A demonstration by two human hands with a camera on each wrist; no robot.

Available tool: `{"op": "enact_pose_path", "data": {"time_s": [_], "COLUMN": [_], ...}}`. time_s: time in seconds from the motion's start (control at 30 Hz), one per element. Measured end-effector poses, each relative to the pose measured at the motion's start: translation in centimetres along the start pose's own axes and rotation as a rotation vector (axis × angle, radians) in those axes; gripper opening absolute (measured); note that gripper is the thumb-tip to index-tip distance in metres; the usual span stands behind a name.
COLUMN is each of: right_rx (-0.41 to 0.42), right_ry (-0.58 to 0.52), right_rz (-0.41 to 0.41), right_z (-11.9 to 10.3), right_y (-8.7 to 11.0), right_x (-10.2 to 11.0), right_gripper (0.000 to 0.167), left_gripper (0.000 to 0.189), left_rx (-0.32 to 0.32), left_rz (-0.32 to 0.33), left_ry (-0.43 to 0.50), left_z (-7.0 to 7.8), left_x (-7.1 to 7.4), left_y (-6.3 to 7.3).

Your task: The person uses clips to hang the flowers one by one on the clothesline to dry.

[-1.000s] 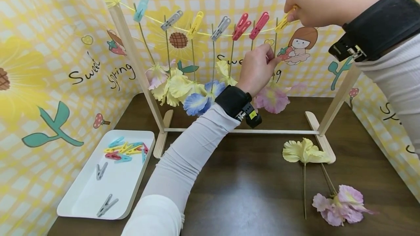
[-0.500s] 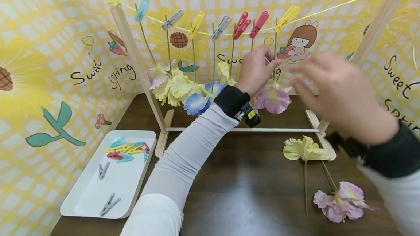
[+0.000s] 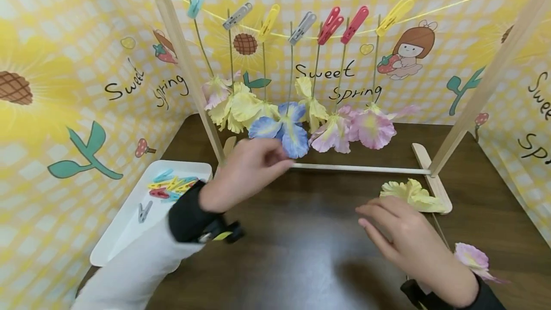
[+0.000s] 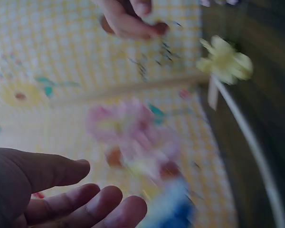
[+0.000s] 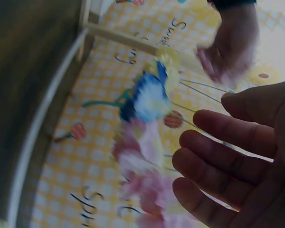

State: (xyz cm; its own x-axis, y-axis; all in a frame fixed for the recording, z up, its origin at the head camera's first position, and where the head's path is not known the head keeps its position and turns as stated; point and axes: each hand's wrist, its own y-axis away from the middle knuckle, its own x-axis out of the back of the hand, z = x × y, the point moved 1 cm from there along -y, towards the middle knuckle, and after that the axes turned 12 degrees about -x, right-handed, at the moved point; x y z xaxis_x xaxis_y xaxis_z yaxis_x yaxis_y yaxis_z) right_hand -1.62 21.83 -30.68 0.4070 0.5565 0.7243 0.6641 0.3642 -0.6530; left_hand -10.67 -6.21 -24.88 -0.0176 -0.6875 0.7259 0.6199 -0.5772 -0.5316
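My left hand (image 3: 247, 171), loosely curled and holding nothing, is in front of the hanging blue flower (image 3: 294, 140). To the right, my right hand (image 3: 406, 240) has relaxed fingers with nothing in them, over the table and partly covering a yellow flower (image 3: 413, 195). Several flowers hang head-down by their stems from a yellow string (image 3: 469, 0), each pinned by a clothespin. The rightmost, a pink flower (image 3: 373, 128), hangs from a yellow clothespin (image 3: 394, 17). In both wrist views the bare fingers (image 4: 61, 171) (image 5: 218, 166) are visible, with blurred flowers beyond.
A white tray (image 3: 118, 233) at left holds colored clothespins (image 3: 172, 185) and a grey clothespin (image 3: 145, 212); my left forearm covers part of it. The wooden frame has two slanted posts (image 3: 486, 80) and a low white bar (image 3: 357, 168). A pink flower (image 3: 472, 256) lies at right.
My right hand let go of the yellow clothespin and came down toward the table. My left hand left the rightmost flower's stem and moved down left. The view has shifted slightly.
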Motion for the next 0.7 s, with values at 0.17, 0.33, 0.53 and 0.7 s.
{"op": "enact_pose_path", "data": {"time_s": [0.17,0.33,0.53,0.7], "right_rx": [-0.062,-0.082,-0.077,-0.083], "right_ry": [-0.027,-0.043,-0.05,-0.054], "right_rz": [-0.077,-0.11,-0.103,-0.109], "right_z": [-0.6,-0.9,-1.2,-1.3], "right_y": [1.5,2.0,1.9,2.0], "right_x": [-1.3,-2.3,-3.3,-4.0], "right_gripper": [0.041,0.038,0.04,0.04], "left_gripper": [0.011,0.014,0.014,0.016], "left_rx": [0.249,0.497,0.705,0.81], "left_rz": [-0.035,-0.081,-0.173,-0.274], "left_ry": [-0.085,-0.179,-0.246,-0.272], "left_z": [-5.4,-10.0,-13.1,-14.1], "left_x": [2.4,3.2,3.6,4.1], "left_y": [8.3,15.1,20.0,21.9]}}
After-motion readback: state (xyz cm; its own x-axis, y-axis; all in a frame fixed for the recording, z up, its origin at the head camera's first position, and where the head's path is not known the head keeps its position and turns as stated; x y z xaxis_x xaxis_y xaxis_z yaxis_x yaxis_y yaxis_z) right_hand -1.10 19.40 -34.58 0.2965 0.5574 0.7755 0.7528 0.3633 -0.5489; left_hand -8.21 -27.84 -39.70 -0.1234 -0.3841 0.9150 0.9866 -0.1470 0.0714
